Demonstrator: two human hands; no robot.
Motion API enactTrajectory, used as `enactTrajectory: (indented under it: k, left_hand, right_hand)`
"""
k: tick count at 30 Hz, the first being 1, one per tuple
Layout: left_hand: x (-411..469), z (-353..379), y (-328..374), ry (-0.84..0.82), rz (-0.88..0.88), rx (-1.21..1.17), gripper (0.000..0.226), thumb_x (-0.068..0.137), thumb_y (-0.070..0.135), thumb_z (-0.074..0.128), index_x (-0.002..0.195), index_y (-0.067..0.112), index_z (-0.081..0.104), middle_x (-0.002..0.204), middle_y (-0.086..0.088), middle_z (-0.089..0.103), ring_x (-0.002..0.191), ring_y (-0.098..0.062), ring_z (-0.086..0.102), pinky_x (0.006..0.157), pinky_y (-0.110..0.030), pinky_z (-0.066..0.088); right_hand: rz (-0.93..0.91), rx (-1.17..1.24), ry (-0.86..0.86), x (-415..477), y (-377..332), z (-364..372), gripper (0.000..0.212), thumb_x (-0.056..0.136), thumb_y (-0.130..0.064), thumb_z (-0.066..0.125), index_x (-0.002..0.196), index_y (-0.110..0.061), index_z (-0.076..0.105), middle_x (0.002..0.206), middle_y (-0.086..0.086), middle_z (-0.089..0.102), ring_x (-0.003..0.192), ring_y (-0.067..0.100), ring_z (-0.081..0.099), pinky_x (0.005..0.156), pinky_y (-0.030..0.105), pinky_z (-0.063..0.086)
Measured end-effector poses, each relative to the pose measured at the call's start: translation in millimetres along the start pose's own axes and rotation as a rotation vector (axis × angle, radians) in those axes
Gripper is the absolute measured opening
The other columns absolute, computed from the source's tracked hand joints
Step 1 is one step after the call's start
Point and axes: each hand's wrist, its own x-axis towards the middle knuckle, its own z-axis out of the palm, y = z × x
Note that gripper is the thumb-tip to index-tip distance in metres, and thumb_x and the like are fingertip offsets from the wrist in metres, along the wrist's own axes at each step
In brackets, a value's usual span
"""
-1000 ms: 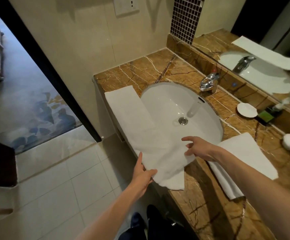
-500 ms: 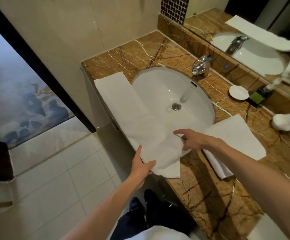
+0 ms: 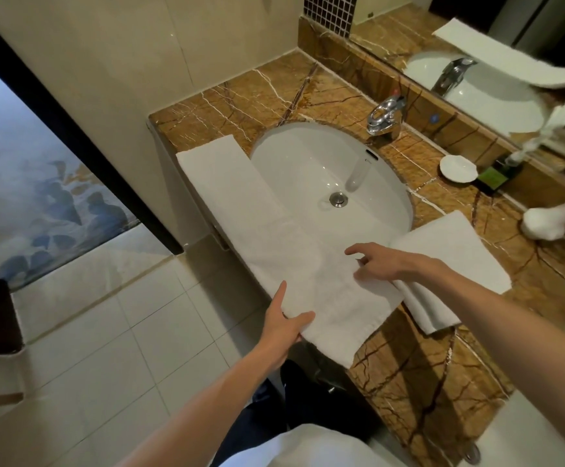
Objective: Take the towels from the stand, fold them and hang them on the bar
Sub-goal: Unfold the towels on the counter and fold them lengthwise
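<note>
Head view, folding stage: a long white towel (image 3: pixel 274 251) lies as a narrow strip along the desk's (image 3: pixel 419 382) front edge, overlapping the sink's (image 3: pixel 308 170) rim. The left hand (image 3: pixel 283 323) pinches its near end and the right hand (image 3: pixel 380 264) rests loose-fingered on it. A second towel (image 3: pixel 459 261) lies folded right of the sink (no bar in view), so hanging appears undone.

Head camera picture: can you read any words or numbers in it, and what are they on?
No text here can be read.
Green packet beside the white dish: may carry print, too small and blurred to read.
Long towel, folded towel, sink and tap: no lettering shows.
</note>
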Motion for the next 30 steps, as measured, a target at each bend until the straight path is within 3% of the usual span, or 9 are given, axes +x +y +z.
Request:
enactTrajectory:
  k: [3, 5, 8, 12, 15, 18, 20, 23, 30]
  left_hand:
    - [-2.3, 3.4, -4.0, -0.026, 0.031, 0.105, 0.097, 0.077, 0.007, 0.076, 0.149, 0.035, 0.019, 0.138, 0.003, 0.046, 0.119, -0.020, 0.051, 0.076, -0.035, 0.059]
    - [-3.5, 5.2, -6.7, -0.030, 0.052, 0.180, 0.097, 0.078, 0.005, 0.073, 0.151, 0.032, 0.014, 0.139, 0.004, 0.042, 0.118, -0.018, 0.049, 0.069, -0.024, 0.057]
    - [-3.3, 6.9, -11.6, -0.032, 0.088, 0.299, 0.097, 0.080, 0.004, 0.071, 0.152, 0.027, 0.010, 0.146, 0.003, 0.036, 0.124, -0.015, 0.043, 0.081, -0.016, 0.050]
    - [-5.8, 9.7, -16.1, -0.025, 0.092, 0.425, 0.091, 0.084, 0.009, 0.067, 0.151, 0.032, 0.009, 0.148, -0.006, 0.025, 0.123, -0.014, 0.041, 0.101, -0.024, 0.040]
    - [-8.0, 11.3, -15.0, 0.058, 0.101, 0.528, 0.084, 0.089, 0.019, 0.059, 0.150, 0.040, 0.004, 0.155, -0.003, -0.006, 0.131, -0.014, 0.026, 0.108, -0.023, 0.027]
    - [-0.4, 7.5, -10.3, 0.172, 0.266, 0.928, 0.081, 0.092, 0.033, 0.049, 0.149, 0.039, -0.007, 0.155, -0.002, -0.028, 0.144, -0.022, -0.012, 0.118, -0.040, -0.003]
    - [10.4, 4.4, -1.0, 0.187, 0.392, 1.294, 0.075, 0.095, 0.040, 0.038, 0.150, 0.029, -0.013, 0.153, -0.007, -0.031, 0.142, -0.027, -0.025, 0.115, -0.045, -0.016]
    - [29.1, 0.2, 12.3, 0.127, 0.424, 1.612, 0.066, 0.099, 0.046, 0.020, 0.149, 0.022, -0.016, 0.153, -0.007, -0.032, 0.141, -0.032, -0.028, 0.114, -0.051, -0.018]
    - [49.6, -9.1, 16.1, 0.016, 0.434, 1.741, 0.064, 0.100, 0.048, 0.014, 0.148, 0.021, -0.019, 0.154, -0.005, -0.029, 0.141, -0.030, -0.027, 0.113, -0.045, -0.020]
  right_hand:
    - [-0.018, -0.183, -0.011, -2.1, 2.4, 2.6, 0.057, 0.087, -0.010, 0.059, 0.141, -0.015, 0.041, 0.141, 0.007, 0.045, 0.115, 0.019, 0.048, 0.090, 0.027, 0.038]
    - [-0.011, -0.300, -0.035, -3.2, 4.6, 8.1, 0.057, 0.088, -0.012, 0.055, 0.142, -0.017, 0.039, 0.142, 0.006, 0.044, 0.119, 0.022, 0.046, 0.092, 0.028, 0.037]
    - [0.006, -0.367, -0.017, -2.9, 7.3, 17.1, 0.053, 0.089, -0.011, 0.050, 0.141, -0.015, 0.039, 0.139, 0.007, 0.048, 0.120, 0.027, 0.049, 0.097, 0.034, 0.043]
    - [-0.052, -0.425, 0.134, 2.1, 4.9, 31.5, 0.032, 0.089, -0.016, 0.048, 0.121, -0.014, 0.049, 0.115, 0.011, 0.055, 0.104, 0.031, 0.056, 0.078, 0.034, 0.043]
    - [-0.179, -0.610, 0.296, 7.3, 5.0, 49.2, 0.040, 0.092, -0.028, 0.047, 0.129, -0.013, 0.043, 0.123, 0.014, 0.046, 0.113, 0.036, 0.050, 0.090, 0.042, 0.045]
    - [-0.295, -0.817, 0.214, 13.7, 5.9, 69.1, 0.065, 0.098, -0.048, 0.032, 0.152, -0.018, 0.013, 0.160, 0.011, 0.004, 0.146, 0.033, 0.009, 0.119, 0.045, 0.015]
    - [-0.307, -0.895, 0.194, 19.0, 8.2, 78.5, 0.067, 0.099, -0.055, 0.017, 0.153, -0.021, -0.003, 0.159, 0.009, -0.014, 0.147, 0.030, -0.009, 0.118, 0.044, -0.001]
    - [-0.274, -0.926, 0.188, 23.8, 13.5, 87.4, 0.067, 0.098, -0.056, 0.011, 0.152, -0.022, -0.013, 0.158, 0.010, -0.019, 0.146, 0.029, -0.015, 0.119, 0.045, -0.003]
    - [-0.283, -0.893, 0.198, 23.9, 10.2, 89.0, 0.067, 0.100, -0.053, 0.016, 0.152, -0.021, -0.010, 0.158, 0.013, -0.019, 0.146, 0.032, -0.015, 0.118, 0.046, -0.004]
